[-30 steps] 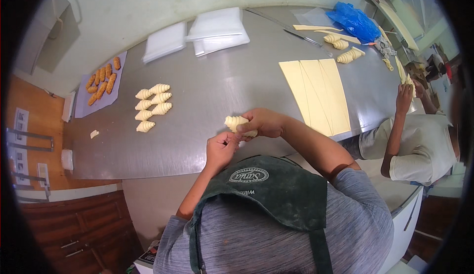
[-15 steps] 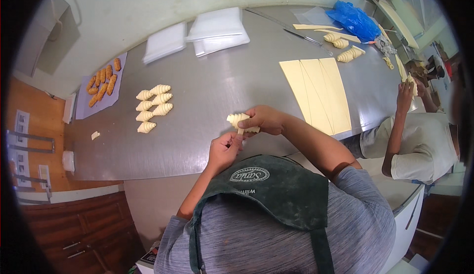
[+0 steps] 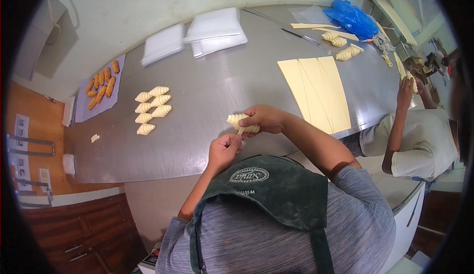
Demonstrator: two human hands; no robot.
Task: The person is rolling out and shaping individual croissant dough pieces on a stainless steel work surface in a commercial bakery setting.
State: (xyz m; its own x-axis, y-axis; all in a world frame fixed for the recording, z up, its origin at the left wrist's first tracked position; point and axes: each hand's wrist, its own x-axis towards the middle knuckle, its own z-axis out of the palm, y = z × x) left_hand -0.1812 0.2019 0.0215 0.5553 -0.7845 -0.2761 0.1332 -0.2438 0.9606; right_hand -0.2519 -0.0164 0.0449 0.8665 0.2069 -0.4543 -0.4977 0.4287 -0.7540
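Observation:
My right hand (image 3: 265, 118) presses on a pale rolled dough piece (image 3: 237, 122) lying on the steel table (image 3: 207, 89). My left hand (image 3: 223, 150) pinches the tail end of that same dough piece near the table's front edge. To the left lies a cluster of several rolled raw croissants (image 3: 152, 108). A flat sheet of dough (image 3: 316, 91), scored into triangles, lies to the right of my hands.
Baked golden pastries (image 3: 101, 86) sit on a sheet at the far left. White paper stacks (image 3: 215, 29) lie at the back. A blue plastic bag (image 3: 351, 18), dough strips and more rolled pieces (image 3: 345, 52) lie far right. Another person (image 3: 419, 140) in white stands at the right, holding dough.
The dough piece has been rolled slightly further and my right hand has shifted a little over it. The person at the right has kept a hand raised.

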